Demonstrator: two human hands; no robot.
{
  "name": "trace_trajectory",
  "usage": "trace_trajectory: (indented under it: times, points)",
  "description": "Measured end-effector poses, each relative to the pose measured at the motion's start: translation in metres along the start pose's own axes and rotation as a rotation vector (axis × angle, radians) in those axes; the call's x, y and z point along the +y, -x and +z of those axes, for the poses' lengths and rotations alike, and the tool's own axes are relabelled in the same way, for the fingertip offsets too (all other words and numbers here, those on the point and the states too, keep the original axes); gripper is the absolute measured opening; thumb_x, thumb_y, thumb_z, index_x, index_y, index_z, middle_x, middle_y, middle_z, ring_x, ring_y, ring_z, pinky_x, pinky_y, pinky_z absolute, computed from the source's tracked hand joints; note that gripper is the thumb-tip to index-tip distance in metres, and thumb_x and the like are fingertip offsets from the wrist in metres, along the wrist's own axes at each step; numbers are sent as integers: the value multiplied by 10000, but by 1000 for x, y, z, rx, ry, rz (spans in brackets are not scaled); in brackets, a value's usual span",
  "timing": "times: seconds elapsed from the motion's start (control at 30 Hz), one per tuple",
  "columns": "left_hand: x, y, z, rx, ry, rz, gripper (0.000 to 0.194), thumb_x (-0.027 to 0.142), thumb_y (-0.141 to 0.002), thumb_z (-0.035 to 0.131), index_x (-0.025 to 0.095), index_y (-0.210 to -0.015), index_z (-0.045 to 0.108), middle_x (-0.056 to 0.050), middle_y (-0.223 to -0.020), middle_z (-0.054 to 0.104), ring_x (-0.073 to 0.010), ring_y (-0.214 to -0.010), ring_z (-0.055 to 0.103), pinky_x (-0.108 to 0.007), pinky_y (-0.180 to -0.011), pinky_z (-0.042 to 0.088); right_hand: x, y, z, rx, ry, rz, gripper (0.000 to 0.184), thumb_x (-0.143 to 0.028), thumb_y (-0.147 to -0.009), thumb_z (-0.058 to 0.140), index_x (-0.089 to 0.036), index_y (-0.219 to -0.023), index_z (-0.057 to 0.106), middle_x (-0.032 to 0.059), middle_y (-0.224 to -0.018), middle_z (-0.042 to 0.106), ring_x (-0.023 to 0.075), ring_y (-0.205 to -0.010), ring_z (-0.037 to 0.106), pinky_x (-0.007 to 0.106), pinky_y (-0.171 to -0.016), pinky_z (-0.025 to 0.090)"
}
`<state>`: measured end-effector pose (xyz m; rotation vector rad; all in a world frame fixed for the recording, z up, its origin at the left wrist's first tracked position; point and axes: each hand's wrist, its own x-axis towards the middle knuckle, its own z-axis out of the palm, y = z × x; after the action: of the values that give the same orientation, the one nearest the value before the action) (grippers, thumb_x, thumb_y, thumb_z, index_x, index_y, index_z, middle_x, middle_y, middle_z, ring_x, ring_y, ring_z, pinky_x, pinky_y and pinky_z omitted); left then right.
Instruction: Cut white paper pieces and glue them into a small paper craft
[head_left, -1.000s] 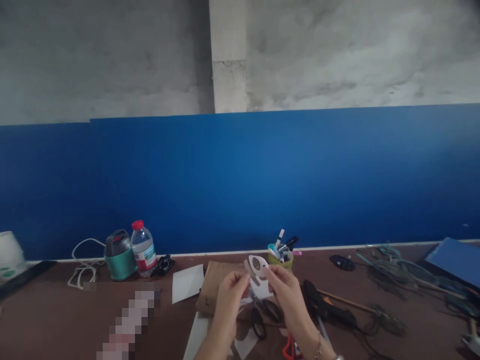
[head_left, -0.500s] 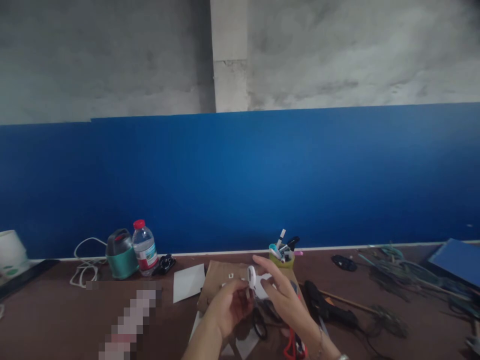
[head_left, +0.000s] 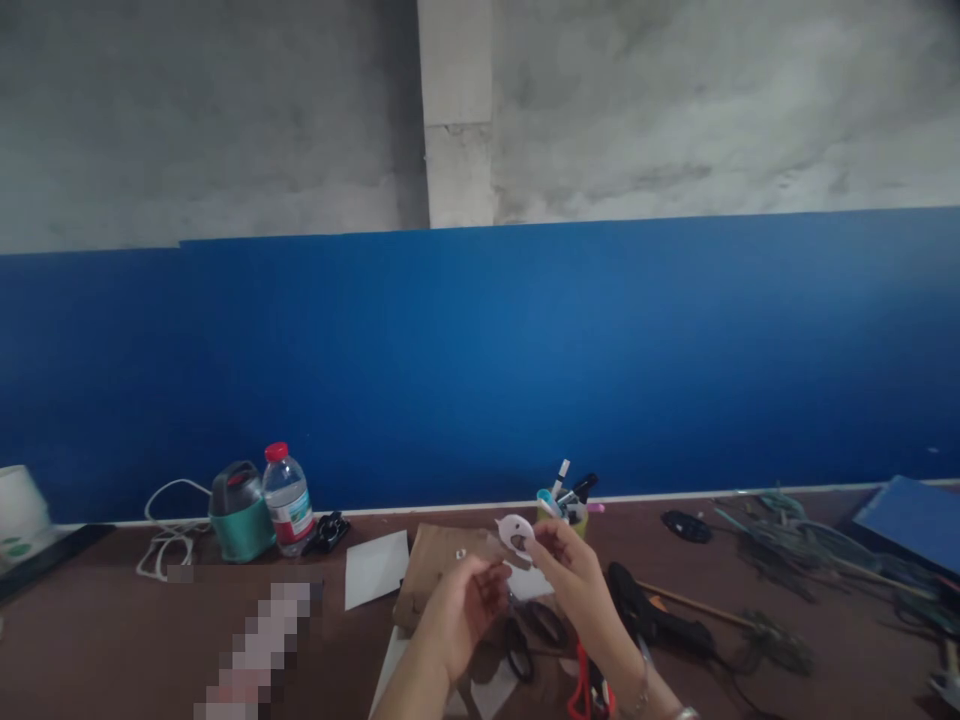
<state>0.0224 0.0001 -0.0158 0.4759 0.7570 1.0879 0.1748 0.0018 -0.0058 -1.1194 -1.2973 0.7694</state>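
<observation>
- a bare grey wall (head_left: 225,120) rises behind the workspace, with a blue panel (head_left: 480,380) running along its lower part.
- below it stretches a dark brown tabletop (head_left: 112,640), strewn with tools and supplies.
- a brown cardboard piece (head_left: 435,545) lies near the middle, partly hidden by a person's forearms and hands.
- the left hand (head_left: 465,610) is half curled just beside the work, thumb and fingers close together; whether it grips anything cannot be told.
- the right hand (head_left: 574,570) pinches a small white piece (head_left: 513,528) in a narrow hold between thumb and fingers, raised above the cardboard.
- black-handled scissors (head_left: 517,650) lie below the hands, gripped by neither.
- a pen cup (head_left: 580,515) stands beyond the right hand, its markers upright or leaning.
- white scraps (head_left: 493,692) rest nearer the wearer, on the table.
- the white piece itself appears already shaped, with a rounded outline and dark marking; shaping and marking look largely done, in this judgement. it has not been set down, and what finishing remains on it is too small to tell.
</observation>
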Motion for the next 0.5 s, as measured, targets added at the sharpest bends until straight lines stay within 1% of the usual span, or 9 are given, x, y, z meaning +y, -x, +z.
trace_trajectory:
  times: [0.1, 0.23, 0.3, 0.4, 0.47, 0.5]
  points:
    - [-4, 3, 4, 16, -31, 103, 155, 146, -645, 768, 132, -744, 650, -35, -710, 699, -108, -604, 619, -200, -594, 471, 2, 0, 0, 27, 38, -4, 277, -445, -733, 677, -174, -754, 619, 22, -670, 624, 174, -630, 560, 258, -579, 423]
    - [-11, 3, 6, 71, -47, 125, 221, 196, -598, 829, 130, -702, 645, -32, -694, 693, -114, -625, 625, -203, -615, 475, 10, 1, 0, -11, 77, -19, 255, -417, -772, 634, -168, -828, 659, 52, -763, 686, 194, -697, 614, 267, -627, 462]
    - [-14, -1, 5, 79, -51, 127, 237, 191, -570, 835, 122, -706, 654, -35, -700, 693, -114, -629, 624, -204, -627, 473, 14, 1, 0, -17, 94, -23, 264, -415, -779, 618, -167, -851, 672, 66, -805, 707, 203, -729, 632, 275, -659, 480]
    - [-18, -9, 0, 43, -130, 147, 231, 183, -578, 788, 107, -767, 680, -48, -739, 702, -123, -641, 630, -217, -647, 470, 15, -1, 0, -2, 119, -22, 273, -422, -763, 614, -166, -835, 675, 71, -790, 714, 209, -714, 642, 282, -657, 492]
    - [-18, -15, -5, 85, -255, 194, 238, 201, -628, 722, 113, -844, 681, -51, -743, 705, -148, -650, 640, -243, -655, 475, 14, -5, 2, 0, 138, -29, 259, -408, -755, 611, -167, -827, 671, 69, -772, 713, 210, -701, 644, 281, -640, 492]
    - [-17, -17, -7, 134, -347, 253, 244, 212, -656, 688, 120, -882, 675, -57, -758, 710, -169, -681, 650, -260, -668, 482, 14, -9, 4, -5, 153, -38, 243, -393, -755, 602, -169, -824, 666, 68, -767, 713, 210, -700, 645, 281, -639, 493]
